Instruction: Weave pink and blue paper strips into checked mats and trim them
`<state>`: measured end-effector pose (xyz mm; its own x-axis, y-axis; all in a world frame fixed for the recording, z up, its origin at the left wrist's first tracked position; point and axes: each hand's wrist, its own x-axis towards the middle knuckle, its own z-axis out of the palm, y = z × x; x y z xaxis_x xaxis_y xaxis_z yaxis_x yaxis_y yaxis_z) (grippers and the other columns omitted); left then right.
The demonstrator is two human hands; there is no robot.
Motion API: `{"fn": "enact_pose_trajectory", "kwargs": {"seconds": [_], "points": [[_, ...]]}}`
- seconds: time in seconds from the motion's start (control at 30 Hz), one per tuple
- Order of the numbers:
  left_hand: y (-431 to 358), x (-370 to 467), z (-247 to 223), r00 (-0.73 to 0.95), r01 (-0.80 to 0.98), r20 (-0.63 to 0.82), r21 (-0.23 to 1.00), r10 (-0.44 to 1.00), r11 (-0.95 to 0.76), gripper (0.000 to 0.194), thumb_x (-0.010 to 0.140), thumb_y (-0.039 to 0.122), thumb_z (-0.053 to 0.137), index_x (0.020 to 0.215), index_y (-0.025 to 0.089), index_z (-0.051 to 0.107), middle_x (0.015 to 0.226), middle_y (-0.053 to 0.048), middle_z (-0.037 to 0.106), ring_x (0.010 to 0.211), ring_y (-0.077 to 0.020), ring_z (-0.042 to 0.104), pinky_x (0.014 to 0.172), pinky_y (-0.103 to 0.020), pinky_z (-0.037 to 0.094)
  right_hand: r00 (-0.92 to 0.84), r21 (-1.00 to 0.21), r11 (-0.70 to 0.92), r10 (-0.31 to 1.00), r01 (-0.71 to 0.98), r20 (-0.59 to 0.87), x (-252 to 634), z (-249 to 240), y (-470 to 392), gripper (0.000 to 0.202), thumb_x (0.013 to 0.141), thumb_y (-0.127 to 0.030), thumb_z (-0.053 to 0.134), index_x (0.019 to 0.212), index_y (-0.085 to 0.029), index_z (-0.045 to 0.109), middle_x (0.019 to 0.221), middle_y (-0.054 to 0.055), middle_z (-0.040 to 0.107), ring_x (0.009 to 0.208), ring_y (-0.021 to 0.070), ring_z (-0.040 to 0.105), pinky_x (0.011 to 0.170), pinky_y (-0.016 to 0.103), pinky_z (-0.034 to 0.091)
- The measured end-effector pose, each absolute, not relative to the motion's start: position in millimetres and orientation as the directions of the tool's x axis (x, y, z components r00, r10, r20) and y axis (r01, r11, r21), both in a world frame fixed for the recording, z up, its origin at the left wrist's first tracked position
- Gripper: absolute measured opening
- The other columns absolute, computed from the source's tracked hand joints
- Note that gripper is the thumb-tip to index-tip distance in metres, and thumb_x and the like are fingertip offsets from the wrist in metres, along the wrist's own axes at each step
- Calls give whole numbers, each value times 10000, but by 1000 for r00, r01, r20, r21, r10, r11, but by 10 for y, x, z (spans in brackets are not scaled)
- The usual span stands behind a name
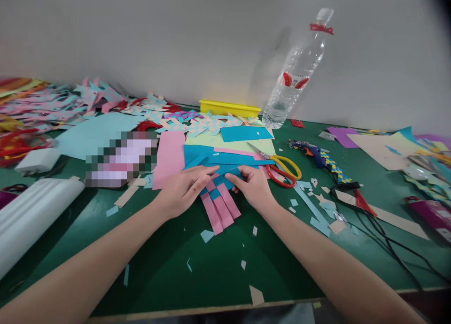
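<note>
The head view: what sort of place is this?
Probably a paper-craft worktable against a wall. The woven strips under both hands, the scissors and the paper scraps on the green tabletop show it; whether home, classroom or workshop, I cannot tell.

In front of the woven paper, the green table (218, 277) is open, with only small scraps lying flat. To the right stand in the way the scissors (278, 165) and the black cable (384, 235); behind, the tilted bottle (294, 77).
</note>
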<state>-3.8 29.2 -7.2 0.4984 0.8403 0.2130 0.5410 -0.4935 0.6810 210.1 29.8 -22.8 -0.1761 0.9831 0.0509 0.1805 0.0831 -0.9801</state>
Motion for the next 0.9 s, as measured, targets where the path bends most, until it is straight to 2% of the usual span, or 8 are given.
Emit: {"fn": "enact_pose_trajectory", "kwargs": {"seconds": [0.13,0.2,0.33,0.47,0.6,0.77,0.9], "points": [[286,-41,-117,539,520,234,663,809,-538,576,980,545,244,1205,220,662,1265,-71,651,1192,-282,561,1026,-438,420,-169,-982,93,984,165,65,2101,-217,303,309,772,-483,687,765,-179,635,639,-22,580,529,108,556,545,257,473],[291,-42,-138,528,518,237,671,816,-530,568,979,549,255,1243,224,638,1262,-69,652,1189,-283,564,1028,-441,421,-171,-983,95,983,159,68,2104,-222,308,301,777,-479,684,762,-182,637,642,-19,586,529,108,555,547,260,475],[296,-57,-146,396,494,224,766,891,-412,600,980,564,228,1369,220,526,1223,-73,670,1164,-273,585,1018,-428,433,-123,-986,84,990,147,66,2112,-235,316,318,763,-497,691,719,-192,612,626,-23,574,539,115,567,546,262,473],[284,-64,-130,302,503,189,801,934,-325,611,980,570,223,1299,212,602,1191,-71,689,1165,-284,586,999,-412,450,-65,-988,81,995,128,73,2123,-245,325,348,743,-522,701,713,-188,607,612,-20,569,532,121,572,531,264,477],[271,-45,-123,376,506,210,769,903,-390,614,974,577,239,1175,207,685,1236,-71,665,1188,-286,568,1037,-403,418,-23,-990,94,995,101,92,2133,-250,325,351,725,-528,717,711,-195,605,612,-25,553,532,128,583,514,261,488],[260,-28,-133,377,482,253,768,891,-422,590,981,554,247,1332,204,568,1216,-84,660,1165,-281,568,994,-419,442,-15,-990,86,996,113,85,2134,-249,322,351,727,-530,714,723,-199,598,632,-18,572,541,147,612,517,272,500],[259,-35,-143,402,441,282,774,871,-454,585,978,555,265,1234,194,648,1218,-83,654,1171,-276,557,1031,-413,411,-5,-987,105,994,124,105,2132,-242,323,363,726,-513,722,667,-202,543,589,-31,533,535,153,618,516,270,487]]}}
